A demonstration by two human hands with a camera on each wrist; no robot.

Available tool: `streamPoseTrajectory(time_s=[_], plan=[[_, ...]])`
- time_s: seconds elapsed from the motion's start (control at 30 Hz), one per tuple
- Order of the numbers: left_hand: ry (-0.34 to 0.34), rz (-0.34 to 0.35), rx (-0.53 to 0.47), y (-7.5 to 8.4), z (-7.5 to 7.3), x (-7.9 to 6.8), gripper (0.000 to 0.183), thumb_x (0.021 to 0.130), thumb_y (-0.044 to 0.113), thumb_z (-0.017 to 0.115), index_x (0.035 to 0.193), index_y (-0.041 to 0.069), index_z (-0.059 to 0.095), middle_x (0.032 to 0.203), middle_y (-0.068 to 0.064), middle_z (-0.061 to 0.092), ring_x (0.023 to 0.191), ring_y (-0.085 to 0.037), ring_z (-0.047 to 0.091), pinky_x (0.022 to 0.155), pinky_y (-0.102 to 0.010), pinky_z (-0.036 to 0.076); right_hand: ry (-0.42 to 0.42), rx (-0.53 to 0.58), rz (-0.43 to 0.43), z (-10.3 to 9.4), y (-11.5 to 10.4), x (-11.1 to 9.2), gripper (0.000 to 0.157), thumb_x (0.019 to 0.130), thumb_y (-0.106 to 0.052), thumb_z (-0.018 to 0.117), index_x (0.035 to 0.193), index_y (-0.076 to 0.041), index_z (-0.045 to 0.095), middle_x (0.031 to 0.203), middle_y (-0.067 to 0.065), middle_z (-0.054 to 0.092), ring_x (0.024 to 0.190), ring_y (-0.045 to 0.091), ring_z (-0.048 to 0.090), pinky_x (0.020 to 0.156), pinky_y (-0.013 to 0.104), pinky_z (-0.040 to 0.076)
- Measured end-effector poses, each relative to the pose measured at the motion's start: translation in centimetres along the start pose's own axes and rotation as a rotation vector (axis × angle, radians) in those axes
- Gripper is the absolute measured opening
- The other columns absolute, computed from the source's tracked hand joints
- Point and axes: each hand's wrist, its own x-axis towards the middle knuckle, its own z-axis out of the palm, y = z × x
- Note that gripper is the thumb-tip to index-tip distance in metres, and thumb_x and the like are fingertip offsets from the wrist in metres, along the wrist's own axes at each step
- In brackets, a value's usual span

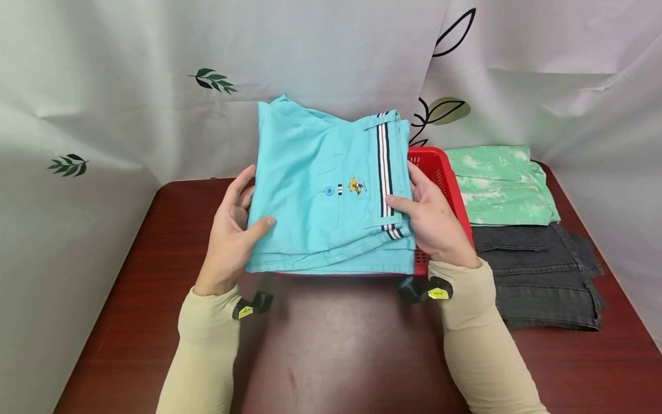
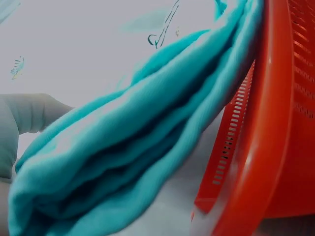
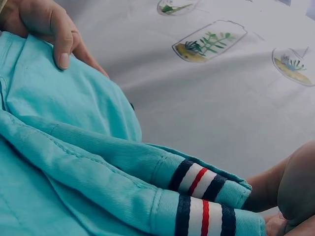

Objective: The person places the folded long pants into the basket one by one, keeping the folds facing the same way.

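Both hands hold a folded pair of turquoise pants (image 1: 305, 184) above a red plastic basket (image 1: 441, 164). A striped waistband, belt loops, a blue button and a small embroidered figure show on the upper face. My left hand (image 1: 230, 236) grips the left edge, thumb on top and fingers underneath. At the waistband side, my right hand (image 1: 439, 218) pinches the cloth with its thumb over the stripes. Stacked layers of the pants (image 2: 123, 132) show in the left wrist view, beside the basket's rim (image 2: 268, 123). The right wrist view shows the waistband's striped ends by the right hand (image 3: 298, 189).
Right of the basket lie a folded green-and-white garment (image 1: 499, 184) and, nearer me, folded dark grey jeans (image 1: 538, 279). They rest on a reddish-brown table (image 1: 170, 253). A pale curtain with leaf prints (image 1: 129, 86) hangs behind it and along the sides.
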Motion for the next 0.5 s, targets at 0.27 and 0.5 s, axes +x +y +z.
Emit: streamPoseTrajectory(time_s=[0.27,0.5], plan=[[0.010,0.006,-0.004,-0.8,0.6,0.5,0.079,0.088,-0.017,0.056,0.157,0.015,0.032,0.143,-0.013,0.052,0.126,-0.028,0.050,0.094,-0.029,0.049,0.000,-0.001,0.006,-0.7,0.1,0.1,0.069,0.102,-0.001,0.052,0.161,-0.019,0.020,0.153,0.011,0.042,0.124,0.023,0.057,0.091,0.032,0.053],[0.033,0.011,0.039,-1.8,1.0,0.8,0.077,0.089,-0.017,0.053,0.157,0.012,0.031,0.144,-0.011,0.052,0.128,-0.026,0.049,0.096,-0.029,0.047,0.012,-0.015,0.026,-1.1,0.6,0.4,0.070,0.102,-0.002,0.052,0.161,-0.019,0.020,0.152,0.013,0.042,0.123,0.023,0.057,0.090,0.031,0.054]])
